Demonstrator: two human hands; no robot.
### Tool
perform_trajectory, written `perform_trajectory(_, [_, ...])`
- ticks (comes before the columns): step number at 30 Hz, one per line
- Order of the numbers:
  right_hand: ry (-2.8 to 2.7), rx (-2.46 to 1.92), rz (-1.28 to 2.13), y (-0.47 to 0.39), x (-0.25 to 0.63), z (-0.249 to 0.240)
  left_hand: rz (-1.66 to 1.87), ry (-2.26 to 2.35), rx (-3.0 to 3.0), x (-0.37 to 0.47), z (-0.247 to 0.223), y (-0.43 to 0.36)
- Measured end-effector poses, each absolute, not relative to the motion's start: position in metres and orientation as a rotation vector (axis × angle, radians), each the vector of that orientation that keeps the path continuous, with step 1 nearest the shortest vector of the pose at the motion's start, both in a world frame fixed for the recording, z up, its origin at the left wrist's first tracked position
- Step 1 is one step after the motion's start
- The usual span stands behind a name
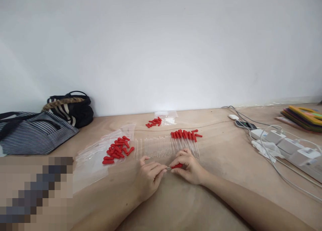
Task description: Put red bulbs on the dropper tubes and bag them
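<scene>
My left hand (150, 177) is closed, pinching a thin clear tube (169, 168) between thumb and fingers. Close to its right, my right hand (188, 167) grips a red rubber bulb (177, 166) at the tube's end. Just beyond my hands, a row of clear glass tubes (157, 146) lies side by side on the table. Farther right in the row, several tubes carry red bulbs (184, 134) on their far ends. Loose red bulbs (117, 149) are heaped at the left on clear plastic bags (93, 157).
More red bulbs (154, 122) lie near the wall beside a small clear bag (169, 119). Striped (40, 133) and black (80, 112) bags stand at left. At right are a power strip with chargers (294, 147), cables, a dark device (245, 124) and stacked colourful pieces (304, 117).
</scene>
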State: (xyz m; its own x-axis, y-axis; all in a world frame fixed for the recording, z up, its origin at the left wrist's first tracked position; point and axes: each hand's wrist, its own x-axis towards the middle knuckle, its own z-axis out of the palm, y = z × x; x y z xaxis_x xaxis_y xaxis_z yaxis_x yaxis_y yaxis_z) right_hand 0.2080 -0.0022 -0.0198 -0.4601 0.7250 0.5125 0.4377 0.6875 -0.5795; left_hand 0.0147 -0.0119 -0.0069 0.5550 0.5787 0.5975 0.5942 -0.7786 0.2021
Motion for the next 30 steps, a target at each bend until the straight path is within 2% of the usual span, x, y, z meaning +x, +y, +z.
perform_trajectory(15, [-2.069, -0.885, 0.469, -0.006, 0.199, -0.017, -1.107, -1.061, -2.792, 0.017, -0.007, -0.014])
perform_trajectory(23, [-2.021, -0.929, 0.607, -0.006, 0.195, -0.017, -1.175, -1.023, -2.78, 0.017, -0.009, -0.013])
perform_trajectory(30, [-1.842, -1.054, 0.747, -0.001, 0.212, -0.015, -1.113, -1.203, -2.777, 0.015, -0.01, -0.009])
